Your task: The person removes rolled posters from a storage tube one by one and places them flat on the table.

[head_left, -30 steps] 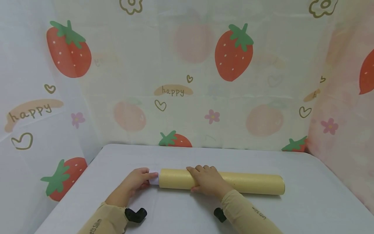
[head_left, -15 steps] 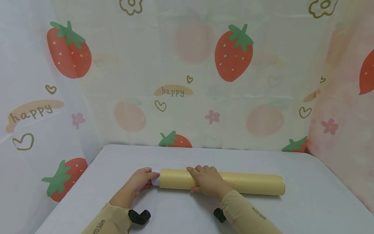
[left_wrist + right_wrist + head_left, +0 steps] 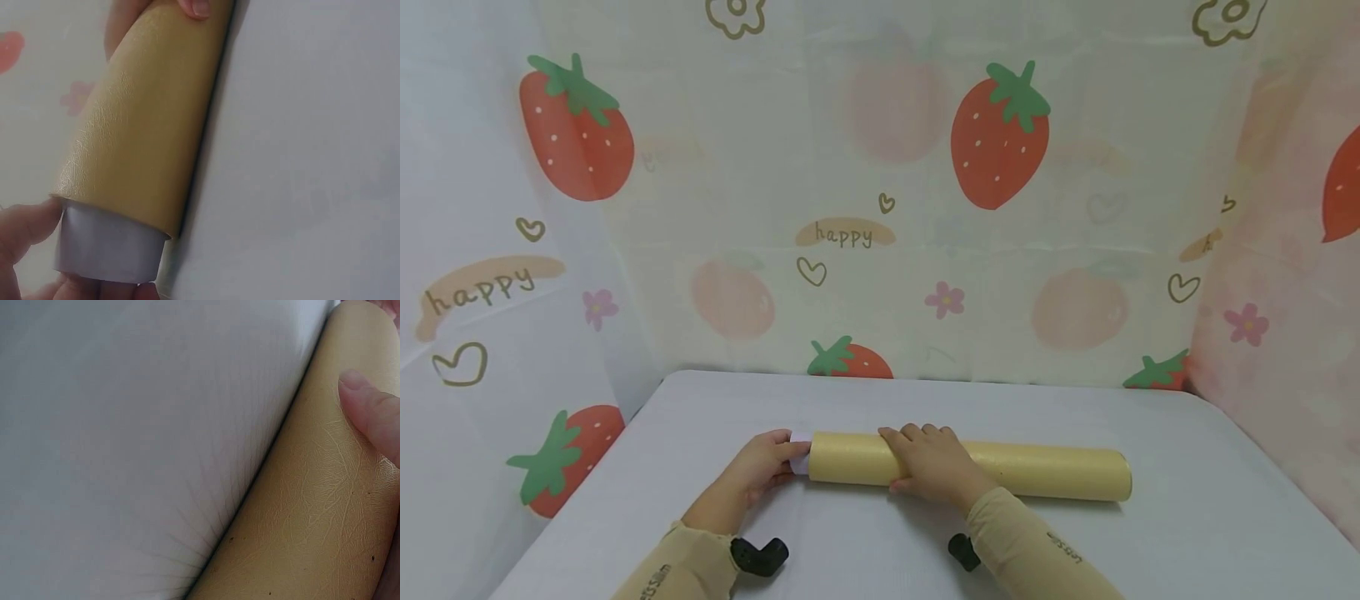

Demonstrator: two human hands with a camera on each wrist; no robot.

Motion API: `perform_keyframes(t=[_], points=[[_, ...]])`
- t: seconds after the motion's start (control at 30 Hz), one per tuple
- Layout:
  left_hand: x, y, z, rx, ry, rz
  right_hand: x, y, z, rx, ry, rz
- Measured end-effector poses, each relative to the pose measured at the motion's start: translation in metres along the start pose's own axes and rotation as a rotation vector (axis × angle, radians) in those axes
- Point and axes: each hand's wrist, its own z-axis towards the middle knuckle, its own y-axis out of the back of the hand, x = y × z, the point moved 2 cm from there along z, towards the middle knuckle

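Note:
A long yellow-tan tube point(image 3: 1045, 472) lies crosswise on the white table. From its left end sticks a short length of a rolled white sheet point(image 3: 109, 244), narrower than the tube. My left hand point(image 3: 762, 463) holds the outer end of this roll, its fingertips under the end and one digit beside the tube's rim in the left wrist view. My right hand point(image 3: 936, 463) grips the tube left of its middle, fingers over the top and thumb point(image 3: 369, 409) on the near side. Most of the roll is hidden inside the tube.
The white tabletop point(image 3: 1210, 517) extends around the tube on all sides. Behind it hangs a pale cloth point(image 3: 880, 317) printed with strawberries and flowers. Black curved pieces point(image 3: 762, 557) stick out at both wrists, close over the table.
My left hand has shifted slightly right, and less of the white roll shows outside the tube. The tube and right hand have stayed put. Little differs over the last half second.

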Motion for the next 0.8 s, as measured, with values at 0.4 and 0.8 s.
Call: perform_keyframes(t=[0.4, 0.8], points=[[-0.0001, -0.0051, -0.0011, -0.059, 0.006, 0.015, 0.0009, 0.0006, -0.0009, -0.019, 0.002, 0.004], [0.0014, -0.007, -0.002, -0.132, -0.031, 0.082, -0.0008, -0.0014, -0.0003, -0.021, -0.001, 0.001]])
